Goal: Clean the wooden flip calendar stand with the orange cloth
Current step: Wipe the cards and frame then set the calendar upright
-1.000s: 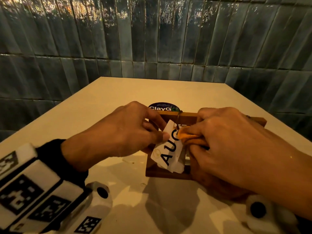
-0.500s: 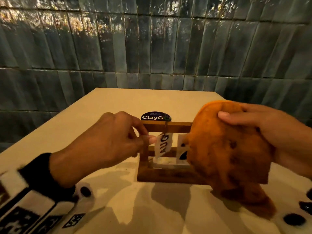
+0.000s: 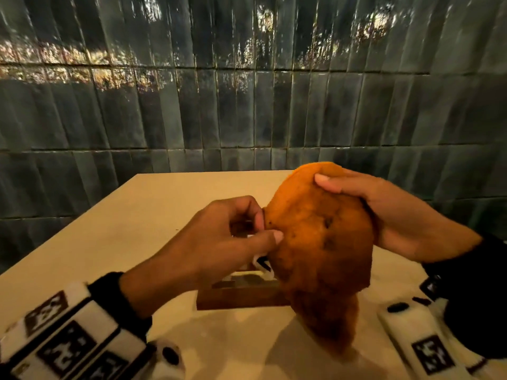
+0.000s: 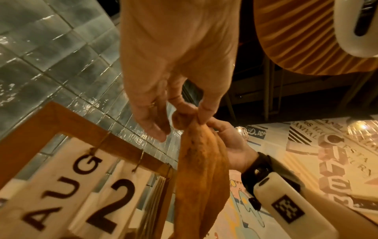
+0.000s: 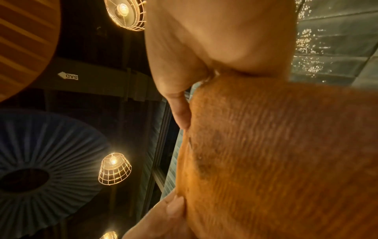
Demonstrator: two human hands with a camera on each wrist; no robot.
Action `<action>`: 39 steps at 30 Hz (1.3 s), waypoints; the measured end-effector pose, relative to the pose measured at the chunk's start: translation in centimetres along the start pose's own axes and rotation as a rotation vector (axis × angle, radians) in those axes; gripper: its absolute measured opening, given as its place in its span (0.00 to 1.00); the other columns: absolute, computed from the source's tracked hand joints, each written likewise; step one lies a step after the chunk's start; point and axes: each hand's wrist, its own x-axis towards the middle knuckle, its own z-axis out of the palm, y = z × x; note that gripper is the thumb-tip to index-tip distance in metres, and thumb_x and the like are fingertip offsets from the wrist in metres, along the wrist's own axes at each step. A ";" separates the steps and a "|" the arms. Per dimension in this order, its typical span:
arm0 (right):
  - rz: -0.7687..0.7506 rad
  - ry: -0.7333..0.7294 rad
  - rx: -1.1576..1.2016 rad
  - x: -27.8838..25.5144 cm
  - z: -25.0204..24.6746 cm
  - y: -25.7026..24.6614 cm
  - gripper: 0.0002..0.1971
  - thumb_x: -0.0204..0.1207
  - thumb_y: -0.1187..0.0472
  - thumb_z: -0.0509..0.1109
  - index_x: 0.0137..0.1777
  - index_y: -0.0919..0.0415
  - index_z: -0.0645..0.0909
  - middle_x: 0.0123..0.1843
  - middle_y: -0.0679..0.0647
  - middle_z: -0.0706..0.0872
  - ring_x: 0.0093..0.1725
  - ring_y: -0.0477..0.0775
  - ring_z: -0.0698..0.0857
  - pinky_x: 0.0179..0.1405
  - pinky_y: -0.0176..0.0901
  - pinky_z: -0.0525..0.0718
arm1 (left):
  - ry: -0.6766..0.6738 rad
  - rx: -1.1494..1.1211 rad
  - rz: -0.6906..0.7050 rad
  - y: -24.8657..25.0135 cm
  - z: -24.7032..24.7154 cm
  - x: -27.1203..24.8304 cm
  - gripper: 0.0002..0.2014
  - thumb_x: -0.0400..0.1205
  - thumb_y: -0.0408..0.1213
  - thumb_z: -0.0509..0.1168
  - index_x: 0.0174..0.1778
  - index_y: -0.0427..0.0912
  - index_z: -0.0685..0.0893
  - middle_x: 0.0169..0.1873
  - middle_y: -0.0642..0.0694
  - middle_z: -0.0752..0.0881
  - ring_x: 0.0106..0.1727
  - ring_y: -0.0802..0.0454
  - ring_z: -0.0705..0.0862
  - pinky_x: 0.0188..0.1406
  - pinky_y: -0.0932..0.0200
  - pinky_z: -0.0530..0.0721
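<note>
Cloth up in both hands, calendar stand waiting right underneath

The orange cloth (image 3: 321, 242) is hanging in the air, long way pointing down, tail almost at the table (image 3: 115, 231). The right hand (image 3: 389, 212) has the top edge, thumb over the front and fingers curled behind it. The left hand (image 3: 219, 242) pinches the near side edge between thumb and fingertips, which the left wrist view shows pretty clearly. The wooden calendar stand (image 4: 85, 134) stands upright on the table directly behind and below the cloth, long bar running left to right, cards reading AUG and 2 hanging from it. The left hand is the closer one to the frame's top bar. I'd guess the cloth gets re-folded, then goes down and away onto the wood.
</note>
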 end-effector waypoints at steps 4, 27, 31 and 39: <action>-0.041 -0.018 0.003 -0.9 -1.0 -0.1 0.18 0.63 0.56 0.69 0.54 0.52 0.85 0.49 0.54 0.91 0.47 0.54 0.90 0.44 0.49 0.89 | 0.041 -0.220 0.012 0.8 -0.1 0.5 0.08 0.69 0.38 0.71 0.34 0.45 0.77 0.39 0.48 0.90 0.42 0.52 0.89 0.43 0.57 0.86; -0.287 -0.084 -0.572 -1.5 -0.4 2.2 0.09 0.61 0.48 0.68 0.39 0.44 0.86 0.35 0.42 0.89 0.39 0.39 0.86 0.36 0.23 0.81 | 0.166 0.291 0.274 0.5 1.2 0.4 0.05 0.69 0.56 0.63 0.36 0.63 0.80 0.27 0.56 0.82 0.33 0.61 0.82 0.34 0.71 0.82; -0.238 -0.098 -0.531 -1.1 -0.1 2.9 0.09 0.61 0.48 0.67 0.39 0.44 0.87 0.33 0.44 0.89 0.38 0.39 0.85 0.36 0.25 0.81 | 0.082 0.320 0.245 -0.3 1.2 -0.3 0.06 0.71 0.50 0.67 0.43 0.63 0.84 0.34 0.69 0.82 0.42 0.68 0.84 0.39 0.80 0.79; -0.103 -0.040 -0.305 1.1 1.4 4.5 0.09 0.79 0.69 0.60 0.37 0.61 0.75 0.44 0.49 0.91 0.43 0.51 0.89 0.44 0.44 0.86 | 0.067 0.307 -0.286 -3.4 -5.0 0.3 0.14 0.71 0.53 0.66 0.46 0.48 0.85 0.36 0.53 0.89 0.36 0.59 0.88 0.30 0.64 0.84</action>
